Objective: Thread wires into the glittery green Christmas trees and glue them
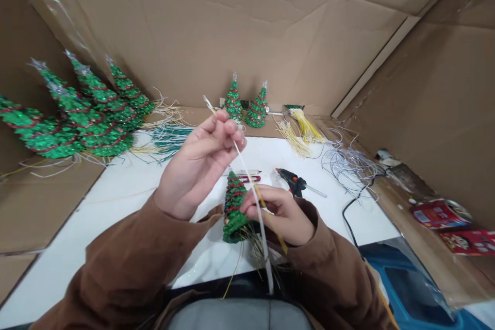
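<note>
My left hand (204,162) is raised above the table, thumb and fingers pinched on a thin white strand (245,166) whose tip sticks up past the fingers. That strand slants down past my right hand towards my lap. In my right hand (286,214), the closed fingers pinch a yellow strand (284,246) close beside the white one. Just behind and left of the right fingers, a small green Christmas tree (232,203) with red garland stands tilted. Fine loose strands (255,247) spread from its base. Whether the right fingers touch the tree, I cannot tell.
Larger decorated trees (93,108) crowd the left; two small trees (256,108) stand at the back. Yellow strands (305,126), green strands (172,142) and tangled pale wires (348,162) lie around. A glue gun (292,180) rests right of the middle, a red tin (439,214) farther right.
</note>
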The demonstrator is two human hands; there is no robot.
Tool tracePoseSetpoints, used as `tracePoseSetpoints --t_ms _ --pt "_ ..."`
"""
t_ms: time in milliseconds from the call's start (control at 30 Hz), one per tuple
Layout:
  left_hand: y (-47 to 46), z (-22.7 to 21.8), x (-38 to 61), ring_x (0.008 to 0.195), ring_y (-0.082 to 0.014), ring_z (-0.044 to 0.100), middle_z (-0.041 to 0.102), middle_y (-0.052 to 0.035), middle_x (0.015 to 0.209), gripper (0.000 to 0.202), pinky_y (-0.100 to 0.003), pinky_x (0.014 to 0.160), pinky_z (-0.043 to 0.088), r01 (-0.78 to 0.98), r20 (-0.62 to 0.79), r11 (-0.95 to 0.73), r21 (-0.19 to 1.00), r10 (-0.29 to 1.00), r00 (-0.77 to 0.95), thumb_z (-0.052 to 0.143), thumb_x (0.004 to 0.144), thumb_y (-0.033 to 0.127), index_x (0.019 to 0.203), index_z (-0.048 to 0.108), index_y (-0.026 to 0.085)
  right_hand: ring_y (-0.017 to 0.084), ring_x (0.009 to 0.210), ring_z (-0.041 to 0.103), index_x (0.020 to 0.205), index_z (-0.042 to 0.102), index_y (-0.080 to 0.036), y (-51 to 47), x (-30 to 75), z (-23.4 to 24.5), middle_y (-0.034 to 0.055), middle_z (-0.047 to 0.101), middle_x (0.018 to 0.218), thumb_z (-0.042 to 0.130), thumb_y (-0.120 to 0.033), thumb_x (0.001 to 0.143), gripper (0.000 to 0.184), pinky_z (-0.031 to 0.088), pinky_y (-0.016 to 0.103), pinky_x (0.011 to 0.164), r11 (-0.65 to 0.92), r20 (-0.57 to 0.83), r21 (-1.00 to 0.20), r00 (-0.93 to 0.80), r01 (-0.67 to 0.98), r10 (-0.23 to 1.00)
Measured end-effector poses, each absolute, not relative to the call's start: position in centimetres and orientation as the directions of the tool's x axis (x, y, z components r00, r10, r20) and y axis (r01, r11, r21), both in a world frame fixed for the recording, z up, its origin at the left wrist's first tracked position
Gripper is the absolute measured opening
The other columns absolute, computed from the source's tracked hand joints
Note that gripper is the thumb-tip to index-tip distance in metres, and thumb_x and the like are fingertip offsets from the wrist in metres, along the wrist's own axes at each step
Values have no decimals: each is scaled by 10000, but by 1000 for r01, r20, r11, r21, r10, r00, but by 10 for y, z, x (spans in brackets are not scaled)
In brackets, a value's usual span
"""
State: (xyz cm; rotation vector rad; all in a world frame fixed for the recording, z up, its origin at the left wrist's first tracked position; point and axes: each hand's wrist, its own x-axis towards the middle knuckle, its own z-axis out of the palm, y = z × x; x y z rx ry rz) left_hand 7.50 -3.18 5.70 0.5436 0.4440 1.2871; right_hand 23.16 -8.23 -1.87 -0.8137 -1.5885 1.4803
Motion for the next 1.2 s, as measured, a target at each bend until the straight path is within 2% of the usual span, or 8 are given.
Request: tracePoseSetpoints --t_ms 100,167,333,567,733,800,933,1200 --pt "-20 49 67 619 -52 564 555 40 664 256 -177 692 472 -796 -12 205 569 971 241 426 846 -18 755 578 167 125 687 587 1012 615 -167 -76 230 -24 61 642 868 500 -432 906 307 434 249 577 -169 -17 -953 -513 -251 858" --pt "-15 46 65 600 -51 557 564 34 660 283 -177 681 474 -784 -53 256 565 960 275 402 850 -28 755 590 161 126 685 591 1060 615 -161 -72 229 -25 71 649 878 472 -463 912 366 411 240 557 -279 -57 -896 -533 -346 844" --pt "-12 42 66 614 -54 575 579 27 653 309 -173 685 480 -766 -86 291 572 951 297 400 820 -75 732 593 150 120 685 562 1085 649 -160 -68 225 -23 89 644 934 541 -523 857 441 350 223 531 -383 -104 -862 -624 -331 774" --pt "-5 34 62 631 -58 595 593 10 660 265 -172 693 483 -766 -91 314 560 943 320 424 855 -28 737 594 137 63 555 426 913 668 -184 -74 225 -25 41 565 797 556 -516 851 356 254 159 427 -494 -124 -755 -646 -431 753" --pt "0 31 58 633 -62 606 605 0 661 288 -177 700 486 -764 -92 332 553 936 340 388 870 -32 746 594 126 51 498 367 795 635 -173 -72 227 -27 -10 469 659 643 -392 824 221 234 111 344 -420 -96 -808 -611 -414 786" --pt "1 31 57 637 -64 609 609 -4 666 287 -182 707 488 -760 -96 329 561 937 335 382 873 -32 754 591 123 58 505 418 768 627 -171 -68 228 -29 -15 475 644 668 -379 804 215 329 118 353 -352 -74 -858 -587 -375 807" --pt "3 31 53 637 -66 604 607 -3 672 268 -186 705 486 -748 -84 295 594 948 306 392 868 -32 755 581 122 77 571 537 767 633 -174 -60 232 -35 -15 547 699 752 -334 722 204 500 186 493 -261 -95 -929 -517 -260 851" --pt "10 27 35 682 -102 612 657 -23 749 53 -225 709 472 -479 -39 247 842 915 402 636 772 102 775 593 132 109 572 597 708 676 -163 -55 230 -47 17 659 692 804 -323 627 220 486 229 537 -247 -230 -969 -345 -7 910"
